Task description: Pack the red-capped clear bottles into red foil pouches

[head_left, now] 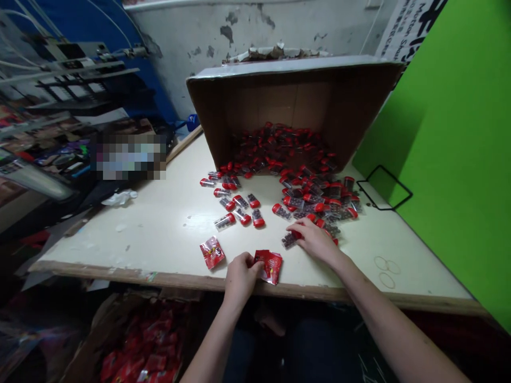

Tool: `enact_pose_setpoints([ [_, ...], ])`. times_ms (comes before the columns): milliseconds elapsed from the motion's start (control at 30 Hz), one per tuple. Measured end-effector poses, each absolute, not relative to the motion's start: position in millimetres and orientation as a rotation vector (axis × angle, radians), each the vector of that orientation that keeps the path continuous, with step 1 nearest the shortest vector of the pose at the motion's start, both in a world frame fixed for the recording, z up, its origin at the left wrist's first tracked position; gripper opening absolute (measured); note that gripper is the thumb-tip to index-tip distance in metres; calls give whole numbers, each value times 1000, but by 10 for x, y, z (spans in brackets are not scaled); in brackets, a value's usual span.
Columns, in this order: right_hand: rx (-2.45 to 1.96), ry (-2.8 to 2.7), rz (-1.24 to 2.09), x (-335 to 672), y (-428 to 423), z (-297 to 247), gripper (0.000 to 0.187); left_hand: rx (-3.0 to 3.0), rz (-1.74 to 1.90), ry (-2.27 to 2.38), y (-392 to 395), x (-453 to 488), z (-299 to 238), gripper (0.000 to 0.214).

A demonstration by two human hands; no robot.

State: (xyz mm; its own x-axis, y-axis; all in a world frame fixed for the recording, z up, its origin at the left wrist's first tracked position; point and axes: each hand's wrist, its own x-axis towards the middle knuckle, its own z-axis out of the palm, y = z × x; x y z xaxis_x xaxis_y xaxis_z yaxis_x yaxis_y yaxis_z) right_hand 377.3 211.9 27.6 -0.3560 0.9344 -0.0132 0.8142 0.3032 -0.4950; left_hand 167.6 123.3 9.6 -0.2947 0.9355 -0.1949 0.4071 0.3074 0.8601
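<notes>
Tubes (279,149) lie inside a carton (207,117) on a table (159,229); a pile of tubes (319,199) sits before the carton's right side, a smaller group (240,202) before its left; packets (212,252) lie farther before it; a wall (171,48) rises behind.

L forearm (215,335) & R forearm (383,308) were bare, reaching fwd. L hand (240,272) was nearer the body, thumb (257,267) & fingers (247,258) pinched tog. R hand (310,235) was farther fwd, palm dn., wrist (336,254) approx. straight, fingers curled, pointing L.
</notes>
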Motion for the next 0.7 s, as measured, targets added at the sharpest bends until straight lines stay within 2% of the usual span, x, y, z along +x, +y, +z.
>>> enact_pose_setpoints([
  [167,-1765,-2109,515,3597,2006,233,36,1093,961,1699,1177,1622,201,29],
  [300,-1922,-1964,486,3379,1876,110,56,1014,996,1590,1153,1660,297,28],
  [467,-1840,-1947,609,3341,1891,74,44,831,1070,1473,1140,1763,406,26],
  [600,-1678,-1908,717,3404,1898,94,51,604,1176,1426,1179,1796,438,26],
  [700,-1589,-1803,769,3450,1779,99,48,439,1233,1384,1232,1790,448,31],
])
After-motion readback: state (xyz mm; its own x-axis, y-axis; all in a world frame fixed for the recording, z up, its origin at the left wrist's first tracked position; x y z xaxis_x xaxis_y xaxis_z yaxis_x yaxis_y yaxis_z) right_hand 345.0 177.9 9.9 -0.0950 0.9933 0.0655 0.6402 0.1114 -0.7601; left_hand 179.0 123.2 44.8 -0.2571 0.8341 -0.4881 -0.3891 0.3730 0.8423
